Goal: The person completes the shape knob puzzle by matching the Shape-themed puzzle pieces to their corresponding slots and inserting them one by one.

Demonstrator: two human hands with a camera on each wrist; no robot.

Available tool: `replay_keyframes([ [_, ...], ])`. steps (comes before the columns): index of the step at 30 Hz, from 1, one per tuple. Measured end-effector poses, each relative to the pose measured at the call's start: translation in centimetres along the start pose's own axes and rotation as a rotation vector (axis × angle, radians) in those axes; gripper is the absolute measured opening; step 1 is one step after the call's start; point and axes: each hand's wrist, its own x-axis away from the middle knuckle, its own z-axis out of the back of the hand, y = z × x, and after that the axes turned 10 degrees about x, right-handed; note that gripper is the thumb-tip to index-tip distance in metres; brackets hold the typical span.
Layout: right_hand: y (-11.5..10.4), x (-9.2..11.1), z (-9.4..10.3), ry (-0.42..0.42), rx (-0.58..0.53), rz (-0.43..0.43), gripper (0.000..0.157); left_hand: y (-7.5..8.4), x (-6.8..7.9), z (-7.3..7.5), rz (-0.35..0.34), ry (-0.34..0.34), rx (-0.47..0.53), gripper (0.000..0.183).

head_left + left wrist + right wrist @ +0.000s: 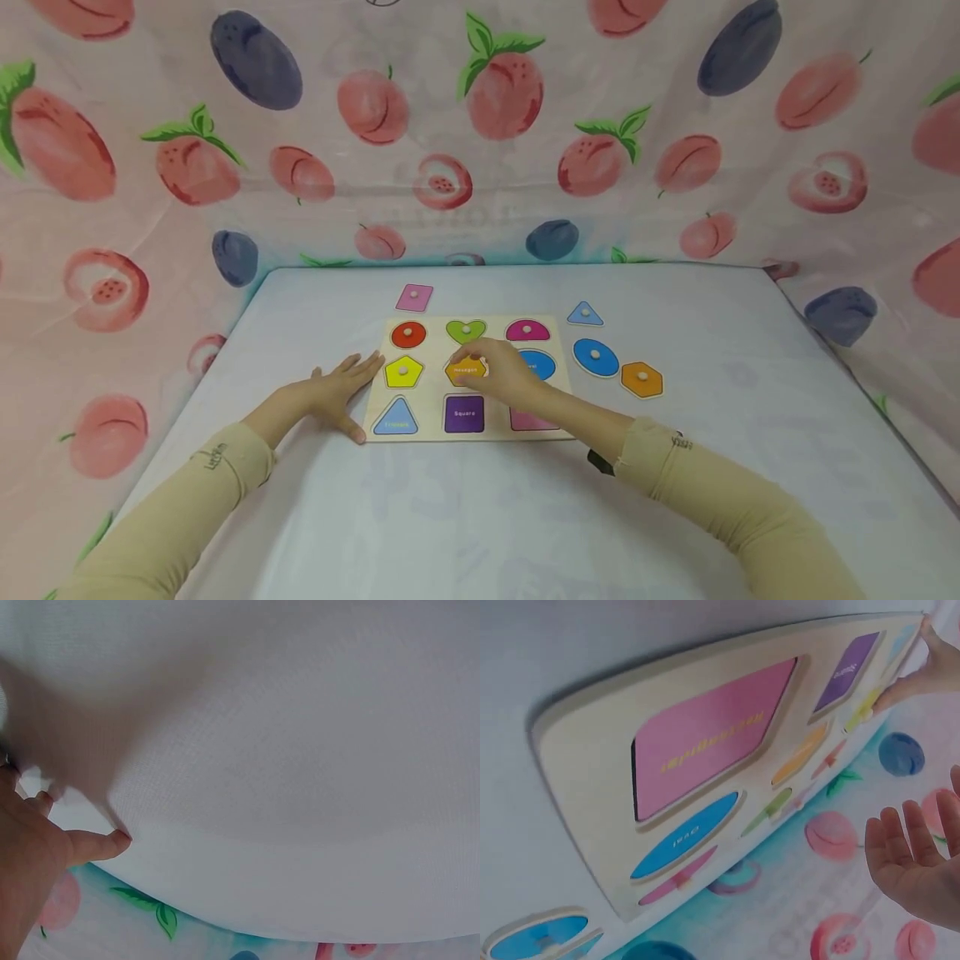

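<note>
A pale wooden shape-puzzle board (427,398) lies flat on the white table. My left hand (339,393) rests at its left edge with fingers spread, thumb by the near corner. Over the middle of the board hovers my right hand (498,371), fingers loosely bent above the orange hexagon recess (467,371), nothing visible between them. Knobbed pieces sit in the board: red circle (408,334), green heart (466,331), magenta semicircle (528,331) and yellow pentagon (403,372). Bare recesses include the purple square (464,414), triangle (396,418), pink rectangle (712,739) and oval (686,836).
Right of the board lie a loose blue triangle (585,315), blue oval (596,357) and orange hexagon (642,379). Beyond the far edge lies a pink four-sided piece (415,297). A fruit-print cloth (525,200) hangs behind the table.
</note>
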Motion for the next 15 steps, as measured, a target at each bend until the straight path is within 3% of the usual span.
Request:
replay_keyframes([
  [7,1.7,1.9,2.2,0.057,-0.031,0.030,0.024,0.3,0.1,0.3,-0.012,0.000,-0.002,0.129],
  [15,4.5,4.2,3.9,0.084,-0.009,-0.030,0.026,0.5,0.5,0.2,-0.032,0.003,-0.015,0.127],
])
